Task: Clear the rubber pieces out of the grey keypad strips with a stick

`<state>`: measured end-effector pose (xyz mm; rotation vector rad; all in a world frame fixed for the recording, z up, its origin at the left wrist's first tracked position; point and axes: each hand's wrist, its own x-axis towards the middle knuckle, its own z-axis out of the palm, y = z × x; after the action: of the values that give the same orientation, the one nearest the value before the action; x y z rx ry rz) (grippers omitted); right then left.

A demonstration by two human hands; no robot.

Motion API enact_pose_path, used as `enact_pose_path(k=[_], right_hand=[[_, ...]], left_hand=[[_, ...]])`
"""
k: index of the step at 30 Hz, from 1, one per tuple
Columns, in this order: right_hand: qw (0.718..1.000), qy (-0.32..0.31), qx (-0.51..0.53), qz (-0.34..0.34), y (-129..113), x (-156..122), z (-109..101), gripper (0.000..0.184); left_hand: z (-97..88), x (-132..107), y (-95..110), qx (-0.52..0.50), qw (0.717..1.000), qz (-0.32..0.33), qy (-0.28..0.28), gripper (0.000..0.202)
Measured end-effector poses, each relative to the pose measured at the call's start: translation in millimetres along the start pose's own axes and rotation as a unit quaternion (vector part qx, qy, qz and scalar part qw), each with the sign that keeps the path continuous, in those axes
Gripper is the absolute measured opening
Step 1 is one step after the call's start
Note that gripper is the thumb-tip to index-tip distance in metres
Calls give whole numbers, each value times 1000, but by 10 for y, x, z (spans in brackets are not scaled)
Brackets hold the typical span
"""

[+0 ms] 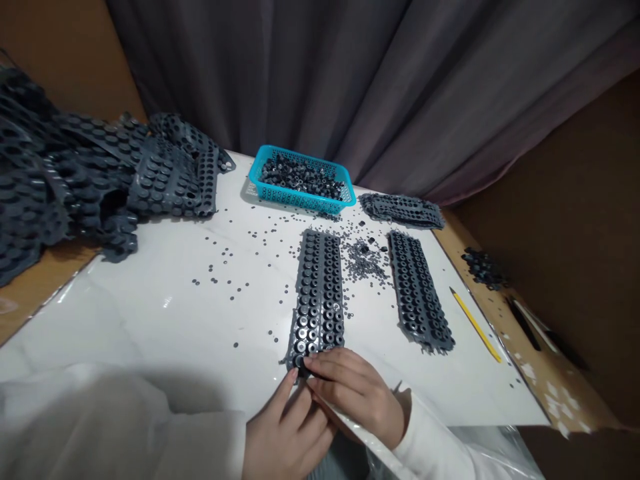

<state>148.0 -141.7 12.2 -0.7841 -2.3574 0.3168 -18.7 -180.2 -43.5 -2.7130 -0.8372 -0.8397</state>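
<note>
A dark grey sheet of moulded rubber bushings (320,287) lies lengthwise on the white table, its near end at the table's front edge. My left hand (295,427) is closed on that near end, thumb and fingertips pinching around the corner bushing. From the right, my right hand (350,387) lies over the same end with its fingers bent and pressed onto the rubber. Fingers hide the spot where both hands meet. Beside it on the right is a second bushing sheet (420,290), apart from my hands.
A blue basket (303,200) of loose black rubber pieces stands at the back. Large rubber sheets (100,173) pile up left. Small dark discs (367,263) are scattered about. Stacked strips (403,210), a yellow pencil (475,325) and a black heap (484,268) lie right.
</note>
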Motion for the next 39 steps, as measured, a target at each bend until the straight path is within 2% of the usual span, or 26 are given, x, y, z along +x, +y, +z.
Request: enact_pose_path(k=[5, 7, 12, 16, 19, 21, 24, 26, 32, 39], right_hand=[[994, -44, -79, -55, 19, 44, -29, 13], [989, -62, -109, -81, 19, 64, -44, 16], [984, -63, -128, -107, 33, 40, -12, 13], [991, -46, -108, -63, 97, -44, 40, 16], [998, -6, -69, 7, 141, -75, 35, 26], [998, 10, -13, 56, 153, -78, 22, 25], [991, -1, 80, 104, 146, -67, 16, 17], [988, -16, 107, 111, 136, -52, 22, 15], [994, -32, 66, 78, 139, -11, 39, 10], [992, -58, -95, -58, 194, 66, 2, 21]], left_hand=[[-56, 49, -13, -4, 1000, -8, -1, 27], [-69, 58, -22, -2, 1000, -1, -7, 27], [-57, 22, -22, 1, 1000, 15, -21, 28], [-41, 0, -24, 5, 999, 21, -28, 28], [-47, 18, -38, 13, 999, 28, -21, 25], [-55, 36, -47, 17, 999, 28, -14, 24], [-61, 52, -48, 20, 999, 34, -13, 24], [-57, 51, -42, 17, 999, 28, -11, 24], [-36, 17, -37, 6, 1000, 25, -13, 24], [-30, 15, -37, 4, 999, 31, -11, 22]])
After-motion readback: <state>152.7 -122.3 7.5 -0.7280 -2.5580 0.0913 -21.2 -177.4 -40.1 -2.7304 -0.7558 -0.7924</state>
